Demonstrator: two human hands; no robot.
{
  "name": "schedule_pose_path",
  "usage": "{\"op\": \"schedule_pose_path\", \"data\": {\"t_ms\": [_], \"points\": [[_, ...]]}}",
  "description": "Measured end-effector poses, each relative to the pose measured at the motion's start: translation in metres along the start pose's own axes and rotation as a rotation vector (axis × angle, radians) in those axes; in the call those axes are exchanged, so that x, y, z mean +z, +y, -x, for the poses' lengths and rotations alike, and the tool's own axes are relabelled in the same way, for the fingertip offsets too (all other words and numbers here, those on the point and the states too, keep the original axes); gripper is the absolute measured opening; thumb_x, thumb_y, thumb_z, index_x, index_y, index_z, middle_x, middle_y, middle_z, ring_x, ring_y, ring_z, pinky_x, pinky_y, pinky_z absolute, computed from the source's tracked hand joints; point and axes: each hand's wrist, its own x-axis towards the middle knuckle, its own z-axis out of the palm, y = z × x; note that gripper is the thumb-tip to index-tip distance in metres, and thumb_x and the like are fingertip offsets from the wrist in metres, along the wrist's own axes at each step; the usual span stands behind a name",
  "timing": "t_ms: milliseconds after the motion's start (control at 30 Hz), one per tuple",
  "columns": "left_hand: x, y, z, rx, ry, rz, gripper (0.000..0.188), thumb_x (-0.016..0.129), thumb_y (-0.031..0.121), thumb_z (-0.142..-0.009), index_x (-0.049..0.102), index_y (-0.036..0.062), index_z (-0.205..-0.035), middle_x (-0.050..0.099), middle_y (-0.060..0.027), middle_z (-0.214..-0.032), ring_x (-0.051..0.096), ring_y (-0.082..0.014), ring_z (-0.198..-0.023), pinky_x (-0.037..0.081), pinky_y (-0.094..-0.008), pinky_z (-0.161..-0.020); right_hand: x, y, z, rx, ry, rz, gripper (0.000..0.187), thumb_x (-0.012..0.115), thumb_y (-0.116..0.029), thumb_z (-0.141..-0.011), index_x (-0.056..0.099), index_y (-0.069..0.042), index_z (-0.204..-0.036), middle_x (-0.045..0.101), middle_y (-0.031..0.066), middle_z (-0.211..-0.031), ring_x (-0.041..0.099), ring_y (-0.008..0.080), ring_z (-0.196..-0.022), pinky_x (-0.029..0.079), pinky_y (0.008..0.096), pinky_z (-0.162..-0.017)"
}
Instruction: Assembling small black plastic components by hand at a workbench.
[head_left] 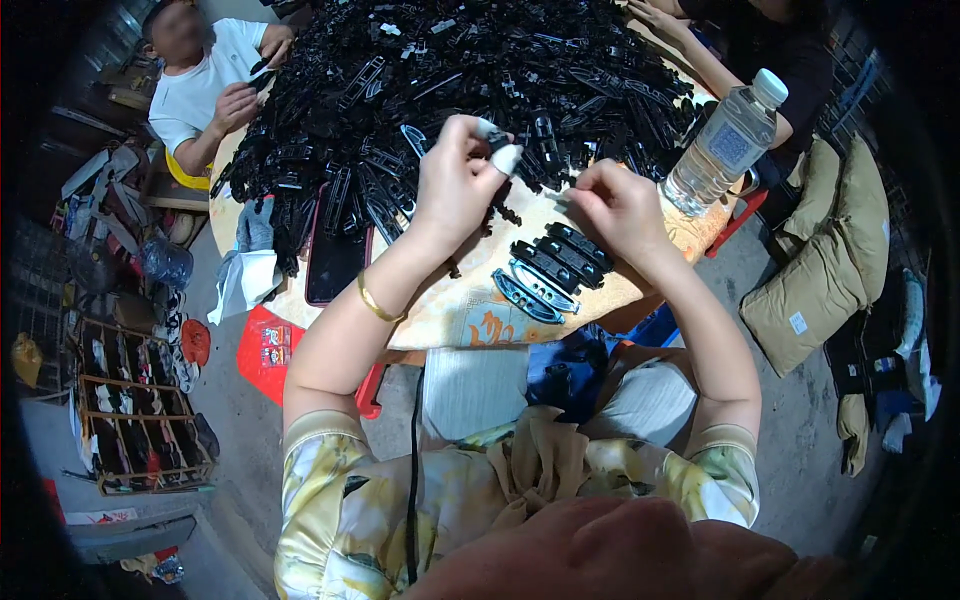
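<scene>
Head view: a small black part (497, 143) is pinched between the taped fingertips (508, 158) of the left hand (455, 180), raised above the table (450, 315); the right hand (620, 205), just beside it, has its fingers pressed together on something too small to tell. Below the hands lie a row of finished black pieces (545, 270). Behind them rises a large heap of black parts (450, 70), with a water bottle (725, 140) at right, a dark phone (335, 255) at left, and a co-worker's hands (235, 105) at the far edge.

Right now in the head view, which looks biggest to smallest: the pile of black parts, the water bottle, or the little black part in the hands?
1. Pile of black plastic parts, by far the largest.
2. Water bottle.
3. Small black part, pinched in the left hand.
</scene>
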Motion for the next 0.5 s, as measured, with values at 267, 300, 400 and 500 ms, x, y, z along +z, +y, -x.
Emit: {"op": "schedule_pose_path", "data": {"t_ms": [267, 300, 400, 500], "points": [[0.003, -0.009, 0.014, -0.435, -0.266, 0.924, 0.047, 0.062, -0.004, -0.081, 0.043, -0.0015, -0.125, 0.063, -0.0112, -0.097, 0.064, -0.0167, -0.087, 0.054, -0.0261, -0.079, -0.006, -0.034, -0.002, -0.254, 0.229, -0.059, 0.017, 0.067, 0.003, -0.072, 0.065, 0.001, -0.089, 0.066, 0.0147, -0.083, 0.064, 0.0242, -0.071, 0.051, 0.0298, -0.065], [0.006, -0.009, 0.015, -0.433, -0.275, 0.899, 0.045, 0.062, -0.004, -0.081, 0.046, -0.0012, -0.123, 0.064, -0.0108, -0.097, 0.065, -0.0166, -0.086, 0.054, -0.0265, -0.079, -0.005, -0.033, -0.002, -0.308, 0.237, -0.034, 0.018, 0.068, 0.004, -0.071, 0.065, 0.001, -0.088, 0.066, 0.0147, -0.083, 0.064, 0.0255, -0.070, 0.050, 0.0308, -0.065], [0.008, -0.006, 0.016, -0.459, -0.258, 0.828, 0.037, 0.062, -0.003, -0.081, 0.052, -0.0004, -0.117, 0.064, -0.0084, -0.094, 0.064, -0.0134, -0.082, 0.053, -0.0239, -0.074, -0.004, -0.033, -0.001, -0.348, 0.241, -0.025, 0.019, 0.069, 0.005, -0.069, 0.065, 0.000, -0.087, 0.066, 0.0137, -0.083, 0.063, 0.0260, -0.072, 0.050, 0.0320, -0.065], [0.011, -0.002, 0.017, -0.453, -0.252, 0.832, 0.034, 0.062, -0.002, -0.082, 0.054, -0.0006, -0.115, 0.064, -0.0064, -0.092, 0.062, -0.0097, -0.079, 0.052, -0.0206, -0.071, -0.009, -0.035, -0.002, -0.397, 0.257, 0.005, 0.021, 0.069, 0.005, -0.068, 0.065, 0.000, -0.088, 0.066, 0.0132, -0.084, 0.063, 0.0259, -0.074, 0.051, 0.0324, -0.066]]}}
